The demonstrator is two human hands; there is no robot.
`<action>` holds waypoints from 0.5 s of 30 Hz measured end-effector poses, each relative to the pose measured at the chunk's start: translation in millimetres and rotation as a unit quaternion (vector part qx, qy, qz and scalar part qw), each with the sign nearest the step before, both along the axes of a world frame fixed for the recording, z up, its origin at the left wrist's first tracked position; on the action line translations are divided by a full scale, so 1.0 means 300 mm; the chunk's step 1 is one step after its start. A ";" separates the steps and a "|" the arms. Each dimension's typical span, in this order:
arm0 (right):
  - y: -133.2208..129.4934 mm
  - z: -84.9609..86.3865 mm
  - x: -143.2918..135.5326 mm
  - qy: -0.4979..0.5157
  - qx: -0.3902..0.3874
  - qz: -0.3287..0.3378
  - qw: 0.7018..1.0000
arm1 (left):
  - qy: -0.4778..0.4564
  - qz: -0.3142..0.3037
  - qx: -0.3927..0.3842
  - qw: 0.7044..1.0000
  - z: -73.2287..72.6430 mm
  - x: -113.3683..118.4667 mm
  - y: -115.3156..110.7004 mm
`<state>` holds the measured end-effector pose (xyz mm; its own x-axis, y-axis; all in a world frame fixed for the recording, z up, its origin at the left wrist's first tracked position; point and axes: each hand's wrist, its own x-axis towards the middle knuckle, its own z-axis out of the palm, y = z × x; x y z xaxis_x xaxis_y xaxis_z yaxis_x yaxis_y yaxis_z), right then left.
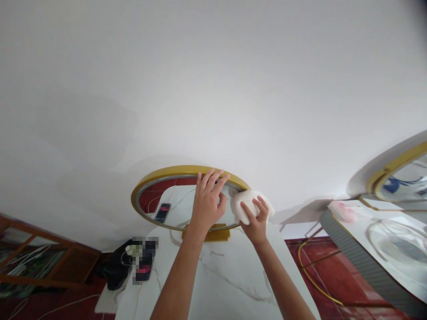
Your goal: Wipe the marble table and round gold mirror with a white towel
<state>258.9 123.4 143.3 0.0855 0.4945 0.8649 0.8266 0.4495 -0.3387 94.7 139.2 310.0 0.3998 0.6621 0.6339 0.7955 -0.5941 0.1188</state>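
An oval-looking mirror (180,204) in a gold frame stands on a gold base (220,234) on a white marble-patterned table (233,275), close to the wall. My left hand (209,200) rests its spread fingertips on the top of the frame, with nothing held. My right hand (256,218) presses a folded white cloth (243,204) against the mirror's right edge. The cloth covers that part of the frame and glass.
A blurred phone (145,262) lies at the table's left edge beside a black bag (118,266) and cables. A wooden cabinet (73,262) is at the far left. At the right stands another table (360,240) with a second gold-framed mirror (407,171).
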 end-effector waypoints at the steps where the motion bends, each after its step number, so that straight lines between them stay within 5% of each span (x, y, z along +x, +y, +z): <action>1: -0.005 -0.031 0.005 0.007 -0.009 0.000 1.000 | 0.000 -0.001 0.000 1.000 0.000 0.001 0.003; 4: -0.024 -0.088 0.020 0.014 -0.034 -0.003 0.999 | -0.003 -0.006 0.001 1.000 -0.002 0.004 0.009; 11: -0.026 -0.065 0.019 0.019 -0.021 0.002 1.000 | -0.012 -0.006 0.007 1.000 -0.008 0.009 0.011; 15: -0.022 -0.105 0.011 0.012 -0.048 -0.021 0.999 | -0.008 0.000 0.010 1.000 -0.005 0.008 0.012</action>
